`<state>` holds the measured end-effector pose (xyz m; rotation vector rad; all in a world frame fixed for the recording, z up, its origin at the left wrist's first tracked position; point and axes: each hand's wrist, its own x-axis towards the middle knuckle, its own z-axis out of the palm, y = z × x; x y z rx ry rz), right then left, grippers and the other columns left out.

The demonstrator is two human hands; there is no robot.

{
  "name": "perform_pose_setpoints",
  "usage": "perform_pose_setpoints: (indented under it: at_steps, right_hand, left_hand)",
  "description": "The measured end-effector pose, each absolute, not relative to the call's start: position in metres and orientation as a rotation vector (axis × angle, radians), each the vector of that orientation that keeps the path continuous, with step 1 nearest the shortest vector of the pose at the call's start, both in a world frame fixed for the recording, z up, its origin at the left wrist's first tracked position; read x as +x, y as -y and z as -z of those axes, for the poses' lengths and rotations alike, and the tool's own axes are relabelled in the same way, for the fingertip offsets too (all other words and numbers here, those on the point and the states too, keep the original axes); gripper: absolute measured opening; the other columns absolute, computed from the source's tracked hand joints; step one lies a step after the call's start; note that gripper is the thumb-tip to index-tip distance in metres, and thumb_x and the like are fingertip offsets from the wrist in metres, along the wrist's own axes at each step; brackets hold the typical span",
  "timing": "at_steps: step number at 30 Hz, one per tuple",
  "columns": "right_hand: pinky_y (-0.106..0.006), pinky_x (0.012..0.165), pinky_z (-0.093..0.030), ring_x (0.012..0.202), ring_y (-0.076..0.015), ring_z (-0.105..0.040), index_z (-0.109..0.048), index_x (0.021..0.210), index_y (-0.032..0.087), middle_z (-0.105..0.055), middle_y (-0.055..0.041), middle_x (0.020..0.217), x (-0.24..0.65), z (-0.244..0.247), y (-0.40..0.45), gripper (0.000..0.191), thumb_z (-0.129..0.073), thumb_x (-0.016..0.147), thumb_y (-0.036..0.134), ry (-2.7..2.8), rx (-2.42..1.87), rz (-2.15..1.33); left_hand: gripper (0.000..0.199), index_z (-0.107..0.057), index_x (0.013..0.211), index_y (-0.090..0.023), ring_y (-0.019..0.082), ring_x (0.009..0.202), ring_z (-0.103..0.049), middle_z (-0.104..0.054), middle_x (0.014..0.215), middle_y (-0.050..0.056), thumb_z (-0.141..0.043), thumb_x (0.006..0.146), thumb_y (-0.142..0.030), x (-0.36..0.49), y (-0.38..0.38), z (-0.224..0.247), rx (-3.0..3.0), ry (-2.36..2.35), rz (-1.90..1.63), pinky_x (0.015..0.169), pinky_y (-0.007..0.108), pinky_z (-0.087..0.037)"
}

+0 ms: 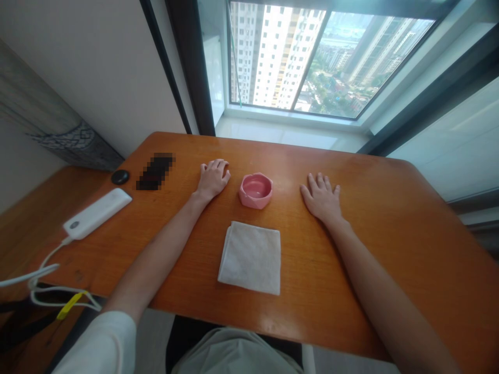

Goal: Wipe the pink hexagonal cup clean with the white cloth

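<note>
"What stood around the person's hands?"

"On the left of the table (390, 223) lay a long white device (98, 213) with a pale cord (64, 243) looping down past the near edge by a yellow tie (70, 305). Beyond the device sat a round black object (120, 177), and beside that a pixelated dark patch (156, 171) hid whatever was there."

"And the edges?"

"The far edge ran along the window ledge (273, 132), with both hands short of it. The near edge crossed just in front of the person's lap. Bare wood ran from the right hand (322, 197) to the table's right side, and a strip of it separated each hand from the bowl (255, 203)."

"What showed inside the bowl?"

"Its smooth pink bottom. It stood upright between the hands, nearer the left one, and the folded white cloth (251, 258) lay flat on its near side."

"How were the hands?"

"The left hand (213, 177) rested on the wood, fingers loosely curved and thumb apart from them. The right lay palm down, fingers spread."
</note>
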<state>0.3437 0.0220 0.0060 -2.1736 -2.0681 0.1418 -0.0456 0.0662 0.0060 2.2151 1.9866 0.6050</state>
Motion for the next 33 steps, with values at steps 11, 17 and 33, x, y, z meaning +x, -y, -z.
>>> perform_pose_setpoints:
  at_steps: [11,17,33]
  right_hand:
    - [-0.083,0.146,-0.019,0.187,-0.0466,-0.026,-0.040,0.186,0.013,-0.032,-0.0258,0.199,0.343,-0.006,-0.022,0.082,-0.024,0.122,0.060,2.060,-2.157,-0.136]
    - [-0.071,0.145,-0.038,0.176,-0.0436,-0.050,-0.068,0.165,0.008,-0.062,-0.0262,0.180,0.319,-0.030,0.014,0.064,-0.037,0.116,0.035,1.879,-1.793,0.022]
    - [-0.059,0.137,-0.059,0.166,-0.0380,-0.066,-0.049,0.183,0.013,-0.066,-0.0120,0.179,0.232,-0.014,0.260,0.074,-0.062,0.111,0.027,2.652,-0.709,-0.205]
  left_hand:
    - [0.040,-0.070,0.150,-0.027,0.035,0.160,-0.061,-0.068,0.173,0.013,-0.049,0.116,-0.034,-0.047,-0.068,-0.003,2.230,-1.988,-0.610,0.135,0.060,-0.040]
    - [0.041,-0.070,0.150,-0.027,0.036,0.159,-0.061,-0.069,0.172,0.012,-0.049,0.117,-0.035,-0.048,-0.068,-0.002,2.229,-1.988,-0.618,0.135,0.060,-0.040]
    - [0.044,-0.070,0.153,-0.026,0.037,0.161,-0.060,-0.067,0.174,0.015,-0.048,0.116,-0.035,-0.046,-0.068,-0.004,2.225,-1.973,-0.610,0.136,0.063,-0.040]
